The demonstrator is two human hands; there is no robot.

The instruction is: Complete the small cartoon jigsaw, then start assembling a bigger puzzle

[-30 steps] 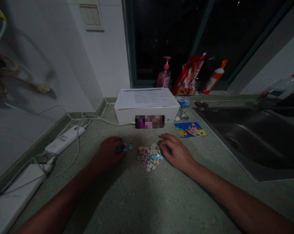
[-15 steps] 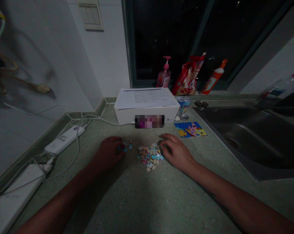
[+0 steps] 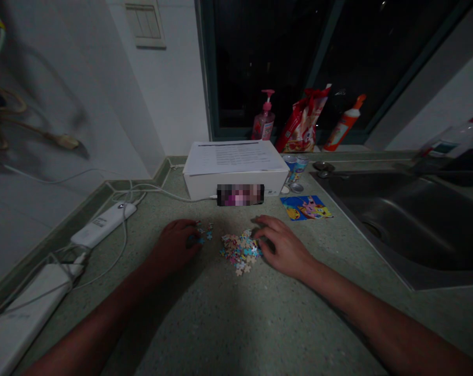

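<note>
Right hand half open, thumb and fingers a little apart, sits at the right edge of a pile of puzzle pieces; whether the fingertips touch or pinch one, I cannot tell. The pile lies loose on the speckled green desk, between the two hands. The left hand is bent inward beside a few stray pieces, and its curled fingers make it impossible to tell whether it holds any. Off to the left lie a white power strip and, farther back, a smaller white block with cables. Beyond the right hand is a bright picture card, with the metal sink to its right. Past the pile, a phone, its screen blurred, stands at the front of a white box topped with printed sheets. Farthest back, a pink pump bottle, a red bag and an orange bottle stand before the dark window.
</note>
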